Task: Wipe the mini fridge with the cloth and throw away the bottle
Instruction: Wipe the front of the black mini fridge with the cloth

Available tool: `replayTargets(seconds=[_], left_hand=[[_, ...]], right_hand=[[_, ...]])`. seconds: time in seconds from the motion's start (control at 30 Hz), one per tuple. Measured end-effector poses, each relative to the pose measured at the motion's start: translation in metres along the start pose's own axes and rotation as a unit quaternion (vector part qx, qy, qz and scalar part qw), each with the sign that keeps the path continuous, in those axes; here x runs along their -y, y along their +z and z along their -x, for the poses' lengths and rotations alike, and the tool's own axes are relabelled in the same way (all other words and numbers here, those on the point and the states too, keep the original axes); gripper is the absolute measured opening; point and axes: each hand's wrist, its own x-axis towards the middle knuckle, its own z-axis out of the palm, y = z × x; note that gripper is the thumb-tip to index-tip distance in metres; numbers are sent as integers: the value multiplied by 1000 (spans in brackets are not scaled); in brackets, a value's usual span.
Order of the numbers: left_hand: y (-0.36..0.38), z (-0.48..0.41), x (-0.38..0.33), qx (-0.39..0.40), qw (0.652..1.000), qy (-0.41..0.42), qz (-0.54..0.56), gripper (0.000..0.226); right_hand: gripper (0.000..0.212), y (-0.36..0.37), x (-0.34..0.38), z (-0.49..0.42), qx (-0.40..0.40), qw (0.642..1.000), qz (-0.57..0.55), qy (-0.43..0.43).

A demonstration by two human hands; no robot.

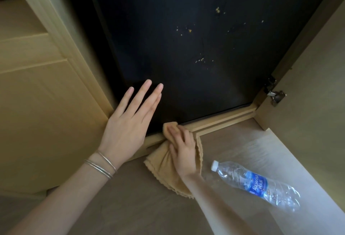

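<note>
The mini fridge (196, 47) is a black flat door front set inside a light wooden cabinet, with several yellowish specks on it. My left hand (127, 122) rests flat on its lower left corner, fingers spread, holding nothing. My right hand (182, 148) presses a tan cloth (166, 167) against the fridge's bottom edge and the wooden sill below it. A crumpled clear plastic bottle (257, 184) with a blue label and white cap lies on its side on the floor, just right of my right forearm.
An open wooden cabinet door (317, 104) with a metal hinge (275, 95) stands at the right. Wooden panelling (37, 104) borders the fridge on the left. The floor (130, 206) is pale wood.
</note>
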Motion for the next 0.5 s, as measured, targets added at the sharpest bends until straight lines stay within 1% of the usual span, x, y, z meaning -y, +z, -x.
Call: replayTargets(seconds=[0.03, 0.1, 0.17, 0.2, 0.27, 0.33, 0.37, 0.43, 0.5], left_hand=[[0, 0, 0, 3, 1000, 0, -1, 66], [1, 0, 0, 3, 1000, 0, -7, 66], [3, 2, -1, -6, 1000, -2, -10, 63], [4, 2, -1, -12, 1000, -3, -11, 62], [4, 2, -1, -17, 1000, -3, -13, 62], [3, 0, -1, -15, 1000, -2, -12, 65], [2, 0, -1, -15, 1000, -3, -12, 67], [3, 1, 0, -20, 1000, -4, -18, 65], [3, 2, 0, -23, 999, -6, -21, 62]], right_hand=[[46, 2, 2, 2, 10, 1000, 6, -14], [44, -1, 2, 3, -4, 1000, 1, -29], [46, -12, -3, 0, -61, 998, -10, -33], [47, -19, -5, -5, -100, 995, -13, -16], [47, -29, -7, -22, -173, 983, -28, 55], [46, -28, -3, -37, -205, 970, -53, 122], [45, -23, 1, -40, -207, 968, -57, 133], [46, -10, 8, -30, -179, 976, -46, 112], [48, 3, 12, -11, -107, 992, -24, 62]])
